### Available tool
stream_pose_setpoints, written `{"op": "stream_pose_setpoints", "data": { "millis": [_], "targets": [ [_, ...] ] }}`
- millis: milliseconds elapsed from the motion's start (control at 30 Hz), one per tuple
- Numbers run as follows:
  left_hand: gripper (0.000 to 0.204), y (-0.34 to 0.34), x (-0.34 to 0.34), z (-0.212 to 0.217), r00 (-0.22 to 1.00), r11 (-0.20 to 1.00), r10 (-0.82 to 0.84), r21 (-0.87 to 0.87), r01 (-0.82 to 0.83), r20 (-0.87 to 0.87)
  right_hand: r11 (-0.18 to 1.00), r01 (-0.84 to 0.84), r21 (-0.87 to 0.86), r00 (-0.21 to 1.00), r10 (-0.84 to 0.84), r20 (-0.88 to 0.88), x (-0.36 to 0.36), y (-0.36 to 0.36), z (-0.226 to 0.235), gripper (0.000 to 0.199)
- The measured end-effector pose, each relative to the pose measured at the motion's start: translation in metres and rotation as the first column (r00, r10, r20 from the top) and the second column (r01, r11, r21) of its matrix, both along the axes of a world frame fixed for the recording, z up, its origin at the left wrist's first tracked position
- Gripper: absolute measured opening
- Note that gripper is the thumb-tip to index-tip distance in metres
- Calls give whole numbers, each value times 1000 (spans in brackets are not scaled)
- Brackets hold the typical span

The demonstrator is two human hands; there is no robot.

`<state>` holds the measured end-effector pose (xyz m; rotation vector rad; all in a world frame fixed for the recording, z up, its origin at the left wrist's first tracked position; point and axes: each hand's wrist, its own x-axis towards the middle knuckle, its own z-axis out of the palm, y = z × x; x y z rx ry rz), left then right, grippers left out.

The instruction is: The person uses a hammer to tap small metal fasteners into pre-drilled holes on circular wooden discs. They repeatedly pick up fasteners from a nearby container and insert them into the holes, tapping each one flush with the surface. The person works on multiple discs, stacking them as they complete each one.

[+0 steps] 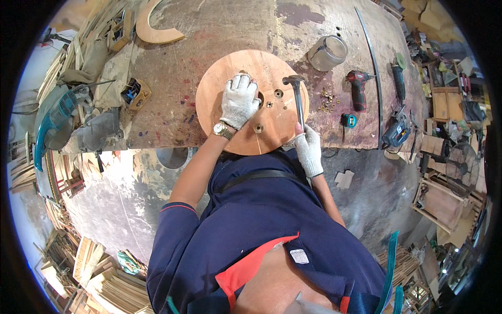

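A round wooden disc (225, 83) with several holes lies at the table's front edge. My left hand (240, 102), in a white knit glove, rests on it left of the center holes. Its fingers are bent and pressed together at the disc's far part; whatever they pinch is hidden beneath them. In my right hand (308, 149), also gloved, is a hammer (299, 102), gripped low on its handle. The hammer stands over the disc's right side with its head away from me.
Small brass-colored pieces (328, 99) lie right of the disc, near a glass jar (328, 53), a red-black cordless drill (358, 90) and a tape measure (349, 121). Beyond them are a long metal strip (370, 57) and a jigsaw (397, 131). A circular saw (57, 118) stands left.
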<state>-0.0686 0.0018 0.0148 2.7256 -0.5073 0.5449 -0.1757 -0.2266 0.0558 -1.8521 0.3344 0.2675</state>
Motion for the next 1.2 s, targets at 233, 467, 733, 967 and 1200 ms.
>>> {"op": "stream_pose_setpoints", "data": {
  "millis": [233, 467, 733, 967, 1200],
  "targets": [
    [34, 24, 16, 2, 973, 926, -113, -375, 31, -200, 976, -97, -193, 973, 134, 187, 28, 11, 8, 40],
    [54, 43, 75, -38, 869, 869, 474, 84, -487, 139, 983, -147, -106, 752, 181, 634, 54, 30, 123, 25],
    [55, 35, 83, -28, 877, 873, 481, 102, -477, -12, 763, -263, -591, 927, 370, 66, 73, -7, 36, 23],
    [50, 37, 77, -39, 859, 853, 505, 106, -511, 80, 825, -226, 518, 861, -79, 502, 56, 10, 92, 23],
    [46, 38, 81, -43, 859, 858, 495, 79, -507, 133, 666, -320, -674, 871, 486, 67, 67, 28, 80, 22]
  ]
}}
